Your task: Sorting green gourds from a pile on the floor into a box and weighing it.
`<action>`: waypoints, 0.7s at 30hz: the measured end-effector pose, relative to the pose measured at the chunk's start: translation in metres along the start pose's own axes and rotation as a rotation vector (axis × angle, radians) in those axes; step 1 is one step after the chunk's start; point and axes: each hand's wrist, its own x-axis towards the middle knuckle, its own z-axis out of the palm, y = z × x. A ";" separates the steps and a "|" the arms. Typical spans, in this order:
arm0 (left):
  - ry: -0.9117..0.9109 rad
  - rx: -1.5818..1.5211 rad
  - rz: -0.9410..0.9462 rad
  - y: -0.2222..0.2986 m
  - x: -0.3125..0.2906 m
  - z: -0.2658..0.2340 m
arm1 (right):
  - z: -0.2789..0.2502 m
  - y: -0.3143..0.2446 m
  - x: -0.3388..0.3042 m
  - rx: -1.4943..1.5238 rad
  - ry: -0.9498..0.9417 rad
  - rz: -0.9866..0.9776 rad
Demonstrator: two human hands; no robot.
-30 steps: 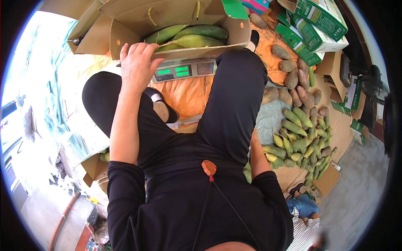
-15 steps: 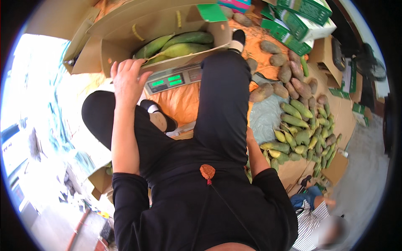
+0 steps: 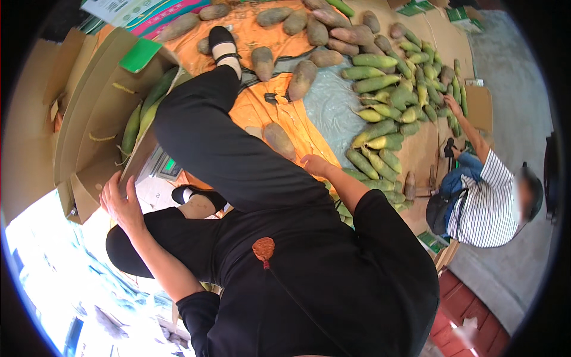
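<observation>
My left hand is at the near edge of an open cardboard box, its fingers apart and holding nothing. Inside the box lie long green radishes, partly hidden by the wall. The box stands on a scale with a lit green display, mostly covered. My right hand reaches out past my raised knee, fingers extended, with nothing visible in it. Close to it lies a large brownish root vegetable on the orange sheet. Just right of that hand begins a heap of green radishes.
Several brownish-red roots lie on the orange sheet and cardboard. A grey plastic sheet borders the heap. A co-worker in a striped shirt sits at the right, one hand at the radishes. Printed cartons stand at the back left.
The view has swung to the right, so the box now appears further left. My right hand has come out from beside my thigh. My left hand stays by the box edge.
</observation>
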 end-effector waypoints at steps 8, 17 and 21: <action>-0.015 0.050 0.042 -0.006 -0.005 0.006 | 0.017 0.025 -0.028 -0.257 -0.235 -0.067; -0.005 0.058 0.052 -0.002 -0.004 0.009 | -0.009 0.027 -0.045 -0.121 -0.184 0.078; 0.022 0.051 0.044 -0.004 -0.007 0.011 | -0.035 0.070 -0.055 0.231 0.017 0.398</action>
